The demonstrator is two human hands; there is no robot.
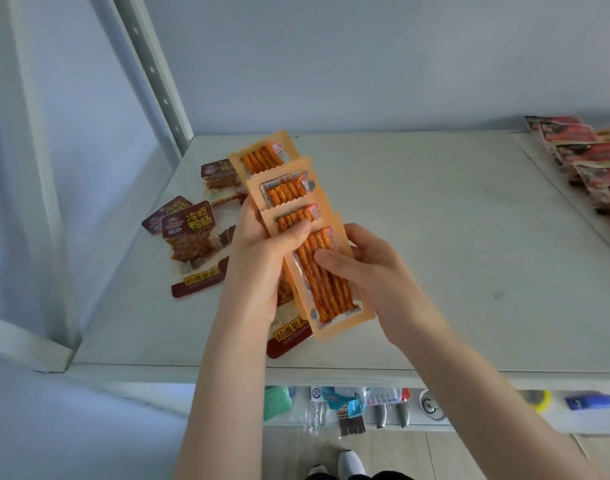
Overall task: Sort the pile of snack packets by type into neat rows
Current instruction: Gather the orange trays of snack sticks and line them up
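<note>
In the head view, the left hand (262, 251) is gripping a fan of four flat orange plastic packets of red spicy sticks (286, 188), its thumb lying across the face of the third one and its fingers curling behind the stack. The orange packets are overlapping like stepped cards in the middle of the frame, held above the white shelf (435, 237). Their long axes are running from lower centre toward the upper left, with the zigzag-cut top edges pointing up and left. The right hand (365, 268) is pinching the front packet (327, 289), the lowest of the fan, with its thumb pressing on the clear window and its fingers wrapping behind the right edge. This front packet is sitting almost upright in the frame, leaning slightly left at the top.

Left of the hands, several dark red packets with yellow lettering (189, 237) are lying loosely on the shelf, overlapping one another at differing angles; one more is showing below the left wrist. At the upper right edge, a row of red packets (587, 157) is lying overlapped along the shelf. A grey perforated metal upright (151, 71) is rising at the upper left. Small household goods (348, 407) are showing on a lower level beneath the shelf front.
</note>
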